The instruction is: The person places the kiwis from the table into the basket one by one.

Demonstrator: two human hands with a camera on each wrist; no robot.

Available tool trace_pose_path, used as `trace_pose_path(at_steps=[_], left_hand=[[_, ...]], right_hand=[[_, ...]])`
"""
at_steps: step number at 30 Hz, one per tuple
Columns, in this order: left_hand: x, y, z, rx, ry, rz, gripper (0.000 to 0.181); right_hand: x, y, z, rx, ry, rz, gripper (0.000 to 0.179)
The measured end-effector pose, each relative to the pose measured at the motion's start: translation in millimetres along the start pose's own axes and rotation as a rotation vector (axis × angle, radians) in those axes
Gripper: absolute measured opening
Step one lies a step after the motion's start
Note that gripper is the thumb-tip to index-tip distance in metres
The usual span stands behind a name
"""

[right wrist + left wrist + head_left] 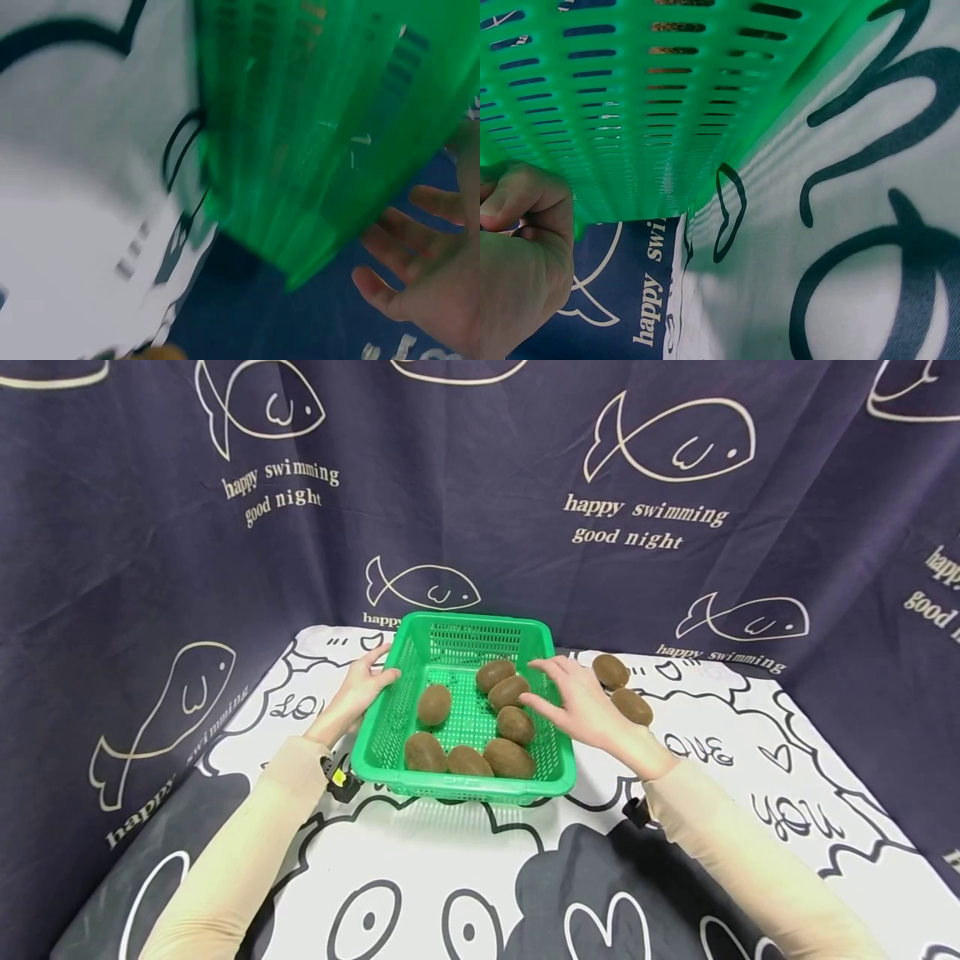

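Observation:
A green plastic basket point(462, 787) with slotted walls stands on the table. Several brown kiwis lie in it, one at the left point(434, 705) and others along the front and right side. My left hand point(362, 687) grips the basket's left rim, its thumb over the edge; in the left wrist view the curled hand point(525, 225) is beside the slotted wall. Over the right rim hovers my right hand point(582, 703), fingers spread and nothing held, with the thumb tip close to a kiwi point(508, 692). The right wrist view shows its parted fingers point(405, 247) outside the wall.
Two more kiwis, a rear one point(611, 671) and a nearer one point(632, 706), lie on the tablecloth right of the basket, just beyond my right hand. A dark blue curtain point(495, 468) with fish drawings hangs close behind. The patterned cloth point(420, 852) covers the table.

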State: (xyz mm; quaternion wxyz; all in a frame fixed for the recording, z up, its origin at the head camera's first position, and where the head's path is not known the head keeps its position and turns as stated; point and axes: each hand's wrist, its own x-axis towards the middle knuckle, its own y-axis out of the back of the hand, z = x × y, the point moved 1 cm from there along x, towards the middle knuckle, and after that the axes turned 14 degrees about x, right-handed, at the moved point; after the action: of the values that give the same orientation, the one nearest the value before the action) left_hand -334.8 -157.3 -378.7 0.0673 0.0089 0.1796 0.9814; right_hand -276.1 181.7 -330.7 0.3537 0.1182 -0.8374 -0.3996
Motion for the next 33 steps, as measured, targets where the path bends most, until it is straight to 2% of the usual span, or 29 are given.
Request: trace_pose_path(at_steps=[8, 12, 19, 27, 29, 33], left_hand=[[0.8, 0.0, 0.7, 0.005, 0.004, 0.006, 0.067], [0.6, 0.4, 0.6, 0.028, 0.002, 0.006, 0.067], [0.0, -0.4, 0.6, 0.037, -0.006, 0.008, 0.066], [0.1, -0.1, 0.4, 0.047, -0.008, 0.01, 0.066], [-0.3, -0.2, 0.5, 0.053, -0.008, 0.012, 0.066], [-0.7, -0.6, 1.0, 0.049, -0.007, 0.012, 0.067]], right_hand=[[-21.9, 28, 53, -0.027, -0.098, 0.162, 0.045], [-35.6, 39, 80, -0.039, -0.154, 0.184, 0.048], [-56.3, 49, 112, -0.071, -0.26, 0.139, 0.067], [-67.2, 51, 129, -0.062, -0.394, 0.013, 0.081], [-69.2, 49, 131, -0.056, -0.42, -0.016, 0.083], [-72.9, 45, 137, -0.052, -0.408, -0.038, 0.073]])
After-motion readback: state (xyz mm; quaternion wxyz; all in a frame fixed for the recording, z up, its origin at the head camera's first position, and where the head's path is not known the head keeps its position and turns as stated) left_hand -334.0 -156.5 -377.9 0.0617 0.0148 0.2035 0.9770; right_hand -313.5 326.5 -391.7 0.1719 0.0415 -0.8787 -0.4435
